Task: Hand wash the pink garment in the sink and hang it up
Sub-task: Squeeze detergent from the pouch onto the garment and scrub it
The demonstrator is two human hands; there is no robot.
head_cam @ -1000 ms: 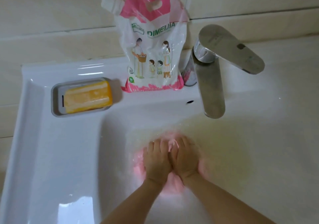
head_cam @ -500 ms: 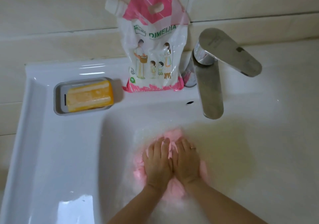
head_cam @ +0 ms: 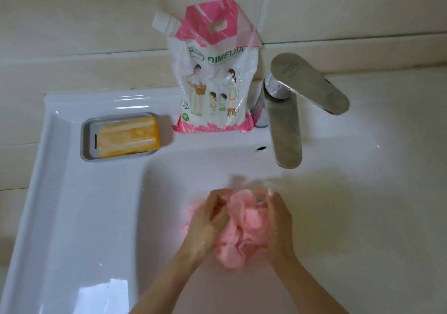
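Both forearms come in from the bottom edge. Left hand (head_cam: 208,219) and right hand (head_cam: 278,219) each have a grip closed on the bunched pink garment (head_cam: 244,229), fingers curled into the wet cloth from either side, the wad held between the two palms. A bit of pink cloth sticks out left of the left grip. All this sits low in the white sink (head_cam: 72,217) basin, water blurred around it. Just beyond the right grip, the steel faucet (head_cam: 286,130) spout overhangs the basin, its lever angled right. Far left of the grips, a grey soap dish (head_cam: 84,142) holds a yellow soap bar (head_cam: 128,140). Straight behind, a pink-white detergent pouch (head_cam: 215,71) stands against the tile wall (head_cam: 84,23).
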